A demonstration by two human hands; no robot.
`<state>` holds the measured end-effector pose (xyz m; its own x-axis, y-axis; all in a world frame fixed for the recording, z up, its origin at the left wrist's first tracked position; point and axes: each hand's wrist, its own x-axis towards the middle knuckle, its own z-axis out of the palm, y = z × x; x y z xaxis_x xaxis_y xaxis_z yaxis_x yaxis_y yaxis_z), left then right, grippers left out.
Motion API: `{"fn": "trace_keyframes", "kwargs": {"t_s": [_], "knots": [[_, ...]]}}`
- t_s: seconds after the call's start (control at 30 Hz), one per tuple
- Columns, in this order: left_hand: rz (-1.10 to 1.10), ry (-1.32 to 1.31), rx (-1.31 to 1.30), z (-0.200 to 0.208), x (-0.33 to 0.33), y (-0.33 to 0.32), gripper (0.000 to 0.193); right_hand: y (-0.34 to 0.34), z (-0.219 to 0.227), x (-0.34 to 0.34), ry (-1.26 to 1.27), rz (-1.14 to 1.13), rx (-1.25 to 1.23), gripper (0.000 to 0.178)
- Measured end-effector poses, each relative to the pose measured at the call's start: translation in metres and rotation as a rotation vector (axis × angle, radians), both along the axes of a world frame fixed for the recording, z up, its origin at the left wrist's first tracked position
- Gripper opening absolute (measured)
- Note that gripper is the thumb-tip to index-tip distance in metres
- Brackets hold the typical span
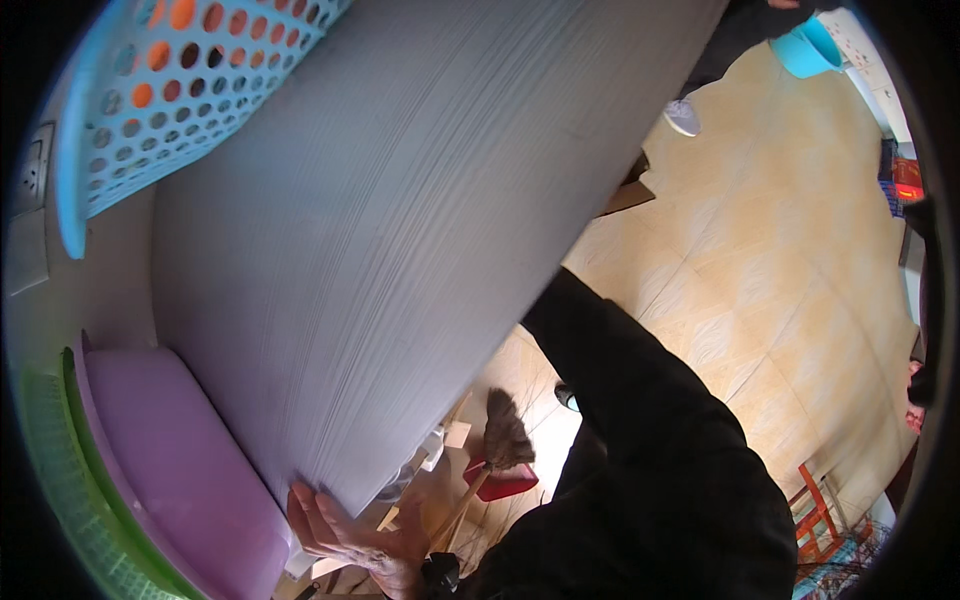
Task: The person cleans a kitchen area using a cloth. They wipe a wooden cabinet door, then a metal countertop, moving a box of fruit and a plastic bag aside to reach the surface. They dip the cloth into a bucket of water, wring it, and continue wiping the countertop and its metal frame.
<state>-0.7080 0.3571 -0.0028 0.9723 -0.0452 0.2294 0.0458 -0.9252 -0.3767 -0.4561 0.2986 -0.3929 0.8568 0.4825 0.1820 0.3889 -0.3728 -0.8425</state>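
Observation:
My left hand (355, 540) is at the near corner of a grey, streaked tabletop (400, 200). Its fingers stretch against the corner, thumb held apart, and a dark band circles the wrist. Right beside those fingers stands a purple basin (190, 465). My right arm (650, 380), in a black sleeve, reaches to the tabletop's right edge. The tabletop hides whatever lies beyond, so the right hand does not show.
Green tubs (75, 480) sit behind the basin; a light-blue perforated basket (180, 100) is at upper left. Below are a brush (507, 430) and a red dustpan (505, 485). Another person's shoe (682, 117) and a turquoise bucket (806, 48) are at far right.

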Motion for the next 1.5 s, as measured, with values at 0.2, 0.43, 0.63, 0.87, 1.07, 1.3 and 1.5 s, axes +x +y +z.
{"fn": "trace_keyframes", "kwargs": {"t_s": [0.2,0.43,0.63,0.87,1.07,1.3,1.5], "knots": [[-0.008,-0.036,-0.010,0.003,-0.001,-0.005,0.098,-0.052,0.031,-0.080,-0.308,0.156,-0.340,0.037],[-0.041,-0.034,-0.073,0.014,-0.013,0.003,0.100,-0.126,0.050,-0.151,-0.076,0.100,-0.414,0.037],[-0.028,-0.021,-0.320,0.022,-0.012,-0.004,0.105,-0.217,0.101,-0.187,0.366,-0.185,-0.559,0.041],[-0.044,-0.036,-0.376,0.022,-0.008,-0.008,0.105,-0.322,0.196,-0.188,0.455,-0.499,-0.587,0.065],[-0.007,-0.096,-0.366,0.015,-0.007,-0.009,0.101,-0.337,0.231,-0.093,0.258,-0.603,-0.546,0.076],[0.090,-0.099,-0.299,0.015,0.000,-0.016,0.078,-0.312,0.224,0.007,0.336,-0.525,-0.583,0.075],[0.129,-0.190,-0.225,0.000,0.000,-0.019,0.080,-0.315,0.196,0.026,0.467,-0.412,-0.613,0.058]]}}
